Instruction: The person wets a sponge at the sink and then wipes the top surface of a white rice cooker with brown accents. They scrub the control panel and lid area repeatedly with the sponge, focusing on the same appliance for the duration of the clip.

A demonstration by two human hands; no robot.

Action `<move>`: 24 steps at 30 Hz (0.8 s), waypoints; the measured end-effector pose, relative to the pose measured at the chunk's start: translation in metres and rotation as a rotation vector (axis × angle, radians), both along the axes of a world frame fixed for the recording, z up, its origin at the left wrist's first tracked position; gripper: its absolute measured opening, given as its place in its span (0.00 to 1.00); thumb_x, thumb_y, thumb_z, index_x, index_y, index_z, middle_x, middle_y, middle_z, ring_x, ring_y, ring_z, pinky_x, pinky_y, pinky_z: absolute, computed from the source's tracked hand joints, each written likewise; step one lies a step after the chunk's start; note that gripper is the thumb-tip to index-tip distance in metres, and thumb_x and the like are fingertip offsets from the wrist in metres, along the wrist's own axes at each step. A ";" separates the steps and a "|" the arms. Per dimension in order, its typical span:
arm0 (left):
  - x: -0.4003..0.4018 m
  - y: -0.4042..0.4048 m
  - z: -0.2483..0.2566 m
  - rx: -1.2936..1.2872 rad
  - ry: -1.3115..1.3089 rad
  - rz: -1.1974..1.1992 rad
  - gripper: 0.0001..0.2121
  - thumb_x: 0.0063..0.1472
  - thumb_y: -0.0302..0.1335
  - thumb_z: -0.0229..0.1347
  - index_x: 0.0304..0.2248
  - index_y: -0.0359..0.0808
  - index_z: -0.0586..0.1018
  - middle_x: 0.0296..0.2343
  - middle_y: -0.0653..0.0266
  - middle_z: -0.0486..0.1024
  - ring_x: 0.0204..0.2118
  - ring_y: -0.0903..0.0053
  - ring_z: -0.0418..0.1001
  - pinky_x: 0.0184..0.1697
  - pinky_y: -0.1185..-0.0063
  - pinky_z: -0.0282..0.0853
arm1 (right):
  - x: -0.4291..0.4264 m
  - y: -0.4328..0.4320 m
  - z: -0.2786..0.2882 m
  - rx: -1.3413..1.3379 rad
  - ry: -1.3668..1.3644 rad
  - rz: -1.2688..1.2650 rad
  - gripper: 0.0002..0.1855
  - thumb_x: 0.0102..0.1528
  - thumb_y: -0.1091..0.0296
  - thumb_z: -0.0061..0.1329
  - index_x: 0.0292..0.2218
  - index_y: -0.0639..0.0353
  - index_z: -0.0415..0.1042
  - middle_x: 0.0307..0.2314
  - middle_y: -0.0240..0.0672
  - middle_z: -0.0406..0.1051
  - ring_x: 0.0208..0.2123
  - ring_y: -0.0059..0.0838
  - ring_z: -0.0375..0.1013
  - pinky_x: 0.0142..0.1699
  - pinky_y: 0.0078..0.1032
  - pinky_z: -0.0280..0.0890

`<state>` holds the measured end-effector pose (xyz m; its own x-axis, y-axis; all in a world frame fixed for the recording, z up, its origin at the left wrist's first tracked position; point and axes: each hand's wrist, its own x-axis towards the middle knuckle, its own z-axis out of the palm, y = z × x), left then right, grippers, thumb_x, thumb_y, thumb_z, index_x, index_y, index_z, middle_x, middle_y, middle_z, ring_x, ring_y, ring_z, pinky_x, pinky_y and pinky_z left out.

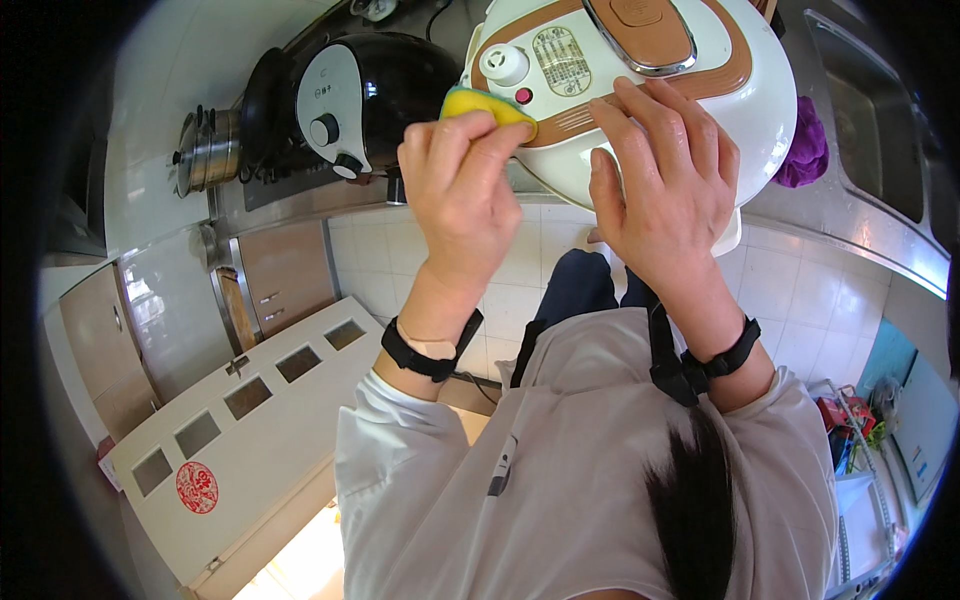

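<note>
A white electric pressure cooker (622, 142) with brown trim stands on the counter before me, its lid on. My left hand (465, 187) pinches a yellow sponge (469, 103) with a green scouring side against the left edge of the lid. The sponge is just below the white pressure valve (504, 64) and beside a small red float valve (523, 96). My right hand (664, 165) lies on the front right of the lid, fingers spread and empty, fingertips on the brown band. A brown handle (641, 34) crosses the lid's top.
To the left stands a black air fryer (405, 90), with a steel pot (214, 150) beyond it. A purple cloth (804, 146) lies between the cooker and the steel sink (870, 112). A white door (255, 442) is at lower left, and a rack (862, 480) at lower right.
</note>
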<state>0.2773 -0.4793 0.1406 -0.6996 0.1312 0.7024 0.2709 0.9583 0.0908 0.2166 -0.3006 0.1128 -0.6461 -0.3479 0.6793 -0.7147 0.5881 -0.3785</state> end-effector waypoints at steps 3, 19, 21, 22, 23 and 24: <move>-0.011 -0.004 0.004 0.117 -0.069 0.225 0.15 0.46 0.14 0.58 0.34 0.40 0.85 0.32 0.65 0.74 0.34 0.64 0.68 0.39 0.71 0.64 | 0.000 0.001 0.000 0.004 0.003 0.004 0.17 0.51 0.67 0.56 0.44 0.50 0.76 0.46 0.28 0.74 0.53 0.31 0.71 0.57 0.33 0.61; -0.003 -0.002 -0.005 0.110 -0.073 0.162 0.14 0.48 0.12 0.60 0.34 0.39 0.85 0.31 0.66 0.73 0.34 0.67 0.69 0.38 0.73 0.63 | 0.000 0.001 0.000 0.000 0.001 0.012 0.18 0.50 0.66 0.57 0.45 0.51 0.76 0.46 0.28 0.74 0.52 0.31 0.71 0.57 0.34 0.61; -0.007 -0.003 -0.003 0.101 -0.060 0.162 0.14 0.48 0.12 0.60 0.34 0.39 0.85 0.31 0.66 0.73 0.34 0.67 0.69 0.38 0.74 0.63 | -0.001 0.001 0.000 -0.001 -0.005 0.011 0.18 0.50 0.66 0.57 0.45 0.51 0.76 0.47 0.29 0.73 0.53 0.31 0.71 0.57 0.34 0.61; -0.007 -0.003 -0.003 0.105 -0.070 0.161 0.14 0.49 0.12 0.61 0.34 0.39 0.85 0.31 0.66 0.73 0.34 0.67 0.69 0.38 0.74 0.64 | -0.001 0.001 -0.001 0.006 -0.016 0.017 0.18 0.50 0.66 0.57 0.45 0.51 0.76 0.47 0.29 0.73 0.53 0.31 0.71 0.57 0.34 0.61; -0.009 -0.004 -0.002 0.109 -0.078 0.161 0.13 0.49 0.12 0.61 0.34 0.38 0.85 0.31 0.66 0.73 0.34 0.67 0.69 0.38 0.74 0.64 | 0.000 0.001 -0.001 0.002 -0.012 0.017 0.18 0.50 0.66 0.56 0.45 0.51 0.76 0.47 0.29 0.73 0.53 0.31 0.71 0.57 0.34 0.61; -0.008 -0.004 -0.002 0.141 -0.143 0.215 0.13 0.49 0.12 0.61 0.34 0.38 0.85 0.31 0.66 0.73 0.34 0.67 0.69 0.39 0.74 0.65 | 0.000 0.002 0.000 0.002 -0.014 0.019 0.18 0.50 0.66 0.56 0.45 0.51 0.76 0.47 0.29 0.73 0.53 0.32 0.71 0.57 0.34 0.61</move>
<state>0.2693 -0.4833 0.1389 -0.7941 -0.1225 0.5953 0.0380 0.9675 0.2499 0.2166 -0.2990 0.1126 -0.6486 -0.3618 0.6696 -0.7205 0.5755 -0.3869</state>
